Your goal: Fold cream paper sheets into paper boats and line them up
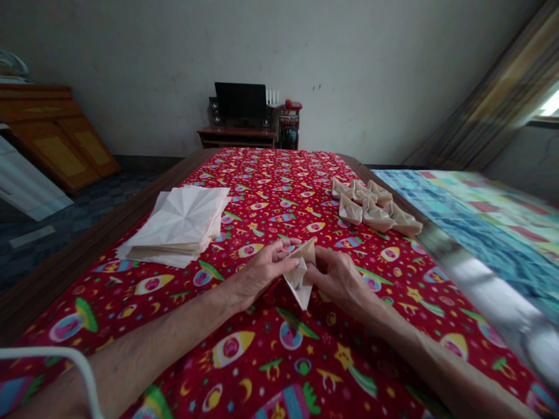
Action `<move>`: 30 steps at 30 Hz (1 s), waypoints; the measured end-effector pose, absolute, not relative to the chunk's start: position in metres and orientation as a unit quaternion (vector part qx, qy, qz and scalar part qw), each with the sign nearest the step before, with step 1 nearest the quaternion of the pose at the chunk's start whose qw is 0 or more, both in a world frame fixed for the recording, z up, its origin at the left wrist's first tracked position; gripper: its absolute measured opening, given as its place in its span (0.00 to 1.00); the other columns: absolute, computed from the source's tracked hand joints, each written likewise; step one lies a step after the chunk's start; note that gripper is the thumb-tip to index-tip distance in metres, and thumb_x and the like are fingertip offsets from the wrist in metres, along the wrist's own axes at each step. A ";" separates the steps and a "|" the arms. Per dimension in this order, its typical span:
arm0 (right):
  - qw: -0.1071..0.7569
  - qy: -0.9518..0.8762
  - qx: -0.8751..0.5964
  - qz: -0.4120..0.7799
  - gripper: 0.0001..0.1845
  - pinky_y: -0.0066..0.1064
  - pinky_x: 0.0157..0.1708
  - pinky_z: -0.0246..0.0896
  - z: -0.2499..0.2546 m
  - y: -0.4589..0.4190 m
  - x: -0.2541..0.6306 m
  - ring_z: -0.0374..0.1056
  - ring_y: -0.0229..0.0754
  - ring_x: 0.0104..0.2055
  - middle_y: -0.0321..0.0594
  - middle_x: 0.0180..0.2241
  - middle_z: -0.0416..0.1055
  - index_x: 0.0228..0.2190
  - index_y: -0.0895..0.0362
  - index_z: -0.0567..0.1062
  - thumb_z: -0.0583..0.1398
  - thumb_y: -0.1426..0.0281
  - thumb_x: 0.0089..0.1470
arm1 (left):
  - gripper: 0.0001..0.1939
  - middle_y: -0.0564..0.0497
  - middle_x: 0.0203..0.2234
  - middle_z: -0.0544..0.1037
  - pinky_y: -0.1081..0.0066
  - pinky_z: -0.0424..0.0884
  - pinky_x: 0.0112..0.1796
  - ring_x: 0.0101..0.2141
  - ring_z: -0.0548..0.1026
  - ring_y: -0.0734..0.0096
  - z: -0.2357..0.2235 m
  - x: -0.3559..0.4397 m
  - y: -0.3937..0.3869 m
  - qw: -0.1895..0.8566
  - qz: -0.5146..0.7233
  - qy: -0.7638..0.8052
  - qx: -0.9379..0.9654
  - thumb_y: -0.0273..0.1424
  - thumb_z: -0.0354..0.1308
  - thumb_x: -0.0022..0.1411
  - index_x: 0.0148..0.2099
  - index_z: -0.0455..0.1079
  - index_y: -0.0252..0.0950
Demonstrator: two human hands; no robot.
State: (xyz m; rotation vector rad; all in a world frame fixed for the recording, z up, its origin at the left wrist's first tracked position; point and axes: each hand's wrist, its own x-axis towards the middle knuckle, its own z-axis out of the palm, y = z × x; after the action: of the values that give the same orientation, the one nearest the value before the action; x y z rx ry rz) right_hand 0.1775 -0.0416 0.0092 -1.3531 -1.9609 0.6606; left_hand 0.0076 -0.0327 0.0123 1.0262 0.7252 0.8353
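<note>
A folded piece of cream paper (pixel 302 279), shaped with points and pleats, is held between both my hands over the middle of the red cloth. My left hand (pixel 268 265) grips its left side, thumb on the front and fingers behind. On the other side my right hand (pixel 336 273) pinches the paper, with its thumb tucked into the folds. To the left lies a stack of creased paper sheets (pixel 186 212), the top one marked with star-like fold lines. Several finished-looking folded paper boats (pixel 378 215) sit grouped toward the right edge.
A red patterned cloth (pixel 271 361) covers the long table. A white cable (pixel 82 366) crosses over my left forearm. Beyond the table stand a monitor (pixel 241 102) and speakers on a low stand. A bed with a colourful cover (pixel 480 227) is on the right, a wooden cabinet (pixel 56 134) on the left.
</note>
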 end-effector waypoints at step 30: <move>0.402 -0.758 -0.513 0.025 0.10 0.26 0.26 0.61 0.049 0.010 0.248 0.71 0.38 0.27 0.41 0.28 0.77 0.33 0.59 0.79 0.60 0.68 0.51 | 0.16 0.50 0.34 0.70 0.70 0.72 0.33 0.31 0.72 0.73 0.005 0.009 -0.026 0.619 0.463 0.398 0.493 0.37 0.54 0.59 0.47 0.62 0.34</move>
State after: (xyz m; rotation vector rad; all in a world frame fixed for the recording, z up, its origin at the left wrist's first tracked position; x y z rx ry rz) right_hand 0.2479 0.0104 0.0491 -1.2965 -1.9157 0.0621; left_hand 0.0092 -0.0264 0.0050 1.1349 0.9166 1.0649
